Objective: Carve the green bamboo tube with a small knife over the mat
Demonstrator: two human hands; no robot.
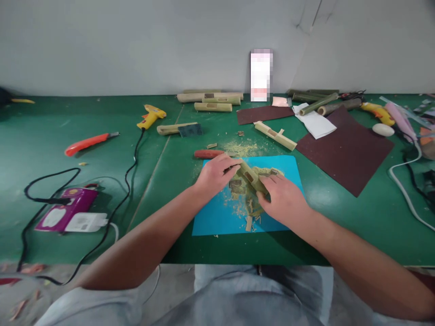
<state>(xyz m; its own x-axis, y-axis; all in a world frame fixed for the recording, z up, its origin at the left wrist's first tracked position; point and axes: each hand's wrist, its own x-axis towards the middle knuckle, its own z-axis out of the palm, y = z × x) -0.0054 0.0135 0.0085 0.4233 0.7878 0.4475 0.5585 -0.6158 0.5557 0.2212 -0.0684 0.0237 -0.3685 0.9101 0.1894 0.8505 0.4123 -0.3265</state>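
A short bamboo tube with a rectangular slot cut in its side slants between my two hands, above a blue sheet. My left hand has its thumb and fingers closed at the tube's upper left end. Wrapped round the lower right end is my right hand. Pale shavings and yellowish dust lie on the sheet under the tube. Just beyond my left hand rests a tool with a red handle; its other end is hard to make out.
Several bamboo pieces lie near the wall. A slotted bamboo tube sits beside brown sandpaper. At left are a yellow glue gun, an orange utility knife and a purple power strip with cables. A phone leans on the wall.
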